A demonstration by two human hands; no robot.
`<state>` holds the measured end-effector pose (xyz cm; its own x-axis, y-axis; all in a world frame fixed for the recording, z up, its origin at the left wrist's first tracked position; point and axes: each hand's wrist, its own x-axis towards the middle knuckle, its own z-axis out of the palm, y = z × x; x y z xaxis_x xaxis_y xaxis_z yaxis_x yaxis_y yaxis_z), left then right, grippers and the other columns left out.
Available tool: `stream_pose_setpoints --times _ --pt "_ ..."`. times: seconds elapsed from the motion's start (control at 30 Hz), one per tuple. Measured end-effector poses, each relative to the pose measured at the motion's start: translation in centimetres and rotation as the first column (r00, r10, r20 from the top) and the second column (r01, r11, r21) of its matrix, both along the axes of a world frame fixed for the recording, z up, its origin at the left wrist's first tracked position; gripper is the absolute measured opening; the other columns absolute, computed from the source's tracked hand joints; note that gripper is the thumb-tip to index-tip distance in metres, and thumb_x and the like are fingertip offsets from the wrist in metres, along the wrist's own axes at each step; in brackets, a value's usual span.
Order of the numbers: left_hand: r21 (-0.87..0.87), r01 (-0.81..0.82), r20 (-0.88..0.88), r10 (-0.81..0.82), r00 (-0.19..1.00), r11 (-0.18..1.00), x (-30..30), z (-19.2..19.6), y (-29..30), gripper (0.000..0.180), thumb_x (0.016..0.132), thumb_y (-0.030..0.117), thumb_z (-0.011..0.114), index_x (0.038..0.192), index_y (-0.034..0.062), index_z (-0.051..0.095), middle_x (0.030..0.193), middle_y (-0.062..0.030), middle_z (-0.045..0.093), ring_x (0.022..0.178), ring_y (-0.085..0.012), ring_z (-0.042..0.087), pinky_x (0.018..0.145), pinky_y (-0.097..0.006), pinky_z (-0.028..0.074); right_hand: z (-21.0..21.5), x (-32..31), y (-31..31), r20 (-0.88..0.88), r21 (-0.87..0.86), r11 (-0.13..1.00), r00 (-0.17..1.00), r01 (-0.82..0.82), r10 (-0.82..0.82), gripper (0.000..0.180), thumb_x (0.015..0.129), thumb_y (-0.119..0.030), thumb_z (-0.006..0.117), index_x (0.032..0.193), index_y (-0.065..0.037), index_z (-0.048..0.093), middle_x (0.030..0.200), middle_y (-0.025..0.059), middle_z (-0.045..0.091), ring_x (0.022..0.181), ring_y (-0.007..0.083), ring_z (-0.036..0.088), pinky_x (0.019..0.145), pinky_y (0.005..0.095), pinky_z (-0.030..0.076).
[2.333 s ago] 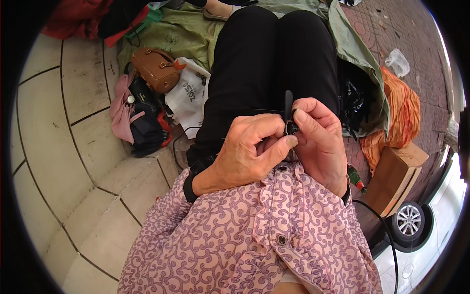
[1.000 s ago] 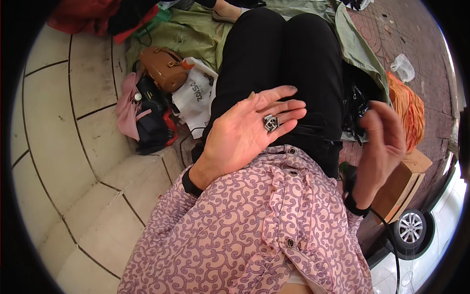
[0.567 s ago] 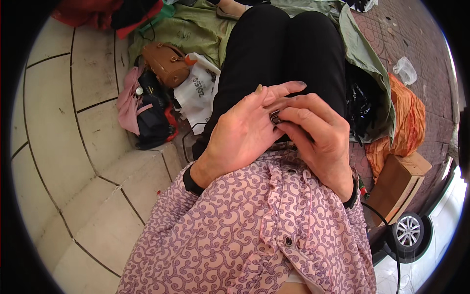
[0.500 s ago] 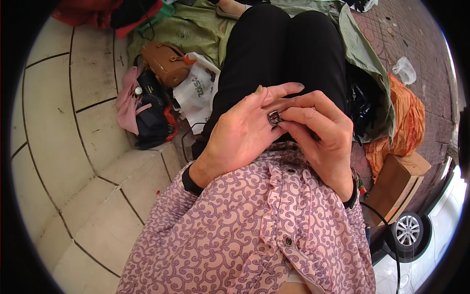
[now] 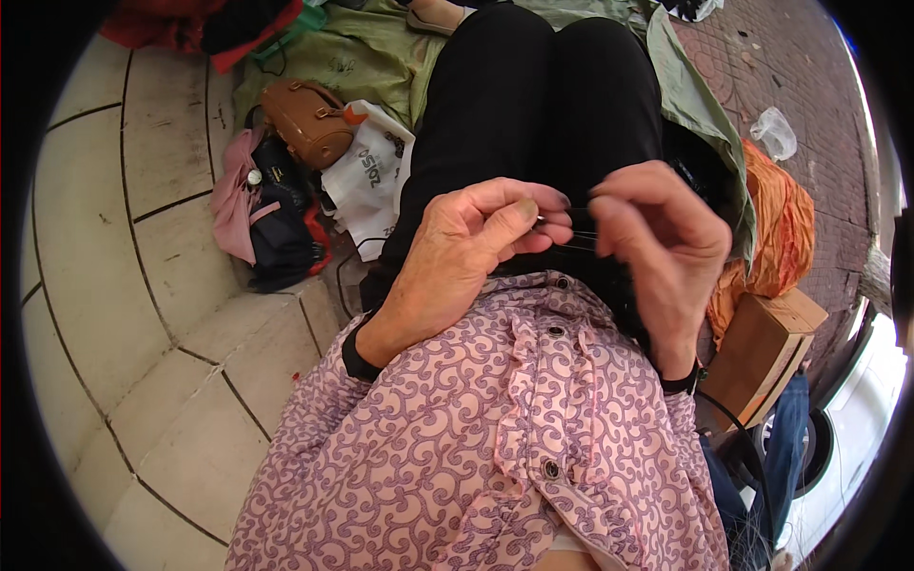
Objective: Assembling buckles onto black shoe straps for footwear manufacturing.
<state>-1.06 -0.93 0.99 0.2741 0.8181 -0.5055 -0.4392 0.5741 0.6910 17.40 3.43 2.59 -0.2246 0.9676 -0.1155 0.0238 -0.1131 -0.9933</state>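
Note:
Both my hands are raised over my lap. My left hand (image 5: pixel 476 247) is closed, its thumb pressed against the curled fingers. A small dark metal buckle (image 5: pixel 540 220) is pinched there, with only a bit of it showing. Thin threads (image 5: pixel 581 240) run from my left fingertips towards my right hand (image 5: pixel 662 243). That hand is slightly blurred, a short gap from the left, with thumb and forefinger brought together at the threads. Behind them are my black trousers (image 5: pixel 495 105); a patterned pink shirt (image 5: pixel 409 457) covers my front.
A brown handbag (image 5: pixel 303 124), a white printed bag (image 5: pixel 367 181) and a pink and dark bag (image 5: pixel 276 224) lie to the left by pale tiles. Orange cloth (image 5: pixel 781 209), a cardboard box (image 5: pixel 766 352) and a denim-clad leg (image 5: pixel 788 438) are at right, beside a white car (image 5: pixel 862 409).
My right hand has moved off to the right, away from the buckle. My left hand has turned and closed over it. Threads now show between the hands, and the denim-clad leg has appeared at lower right.

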Motion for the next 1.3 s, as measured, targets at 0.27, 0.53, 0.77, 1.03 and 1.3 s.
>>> stream_pose_setpoints --times 0.27,0.53,0.77,1.03,1.3 --pt "0.089 -0.105 -0.137 0.117 0.984 0.99 -0.7 -0.4 0.2 0.03 0.099 0.011 0.047 0.122 -0.0057 0.056 0.112 -0.0151 0.063 0.101 -0.018 0.063 0.09 -0.026 0.05 -0.7 4.0 -0.5 0.449 0.19 0.982 0.891 -0.026 -0.064 0.019 0.075 0.006 0.071 0.093 0.001 0.067 0.083 0.0033 0.062 0.07 0.0082 0.056 0.061 0.0219 0.043" --pt "0.028 -0.18 -0.137 0.182 0.974 0.983 -1.4 -0.5 0.1 0.031 0.099 0.017 0.051 0.123 -0.0025 0.057 0.096 -0.0081 0.066 0.083 -0.0096 0.063 0.076 -0.02 0.05 -1.6 2.0 -1.1 0.644 0.327 0.932 0.759 -0.158 -0.098 0.028 0.066 0.005 0.074 0.092 -0.001 0.064 0.084 0.0108 0.055 0.08 0.0276 0.058 0.07 0.0345 0.047" --pt "0.1 -0.306 -0.17 0.319 0.932 0.947 -3.9 -1.5 0.0 0.03 0.099 0.021 0.052 0.117 -0.0018 0.06 0.087 -0.0061 0.065 0.074 -0.0079 0.06 0.069 -0.019 0.047 -1.5 2.6 -0.9 0.558 0.299 0.941 0.829 -0.155 -0.041 0.021 0.067 0.009 0.07 0.083 0.0 0.06 0.081 0.01 0.056 0.076 0.0246 0.059 0.067 0.0325 0.046" --pt "0.1 -0.056 -0.321 0.086 0.943 0.993 -3.4 -0.9 -0.3 0.028 0.099 0.016 0.049 0.119 -0.0014 0.06 0.075 -0.0031 0.063 0.064 -0.0056 0.057 0.061 -0.017 0.044 -0.1 3.5 -1.4 0.155 -0.116 0.988 0.985 0.1 -0.081 0.012 0.079 0.006 0.07 0.088 0.002 0.064 0.083 0.0018 0.064 0.072 0.0055 0.056 0.067 0.0191 0.045" --pt "0.131 0.158 -0.353 -0.103 0.93 0.979 -2.3 -0.4 -0.1 0.029 0.098 0.007 0.049 0.123 -0.0034 0.056 0.074 -0.0053 0.064 0.063 -0.0071 0.059 0.059 -0.018 0.047 -0.8 4.5 -1.6 -0.141 -0.304 0.944 0.974 0.127 -0.176 0.013 0.079 0.004 0.072 0.088 0.002 0.063 0.084 0.0081 0.066 0.067 0.0093 0.058 0.062 0.0213 0.048"
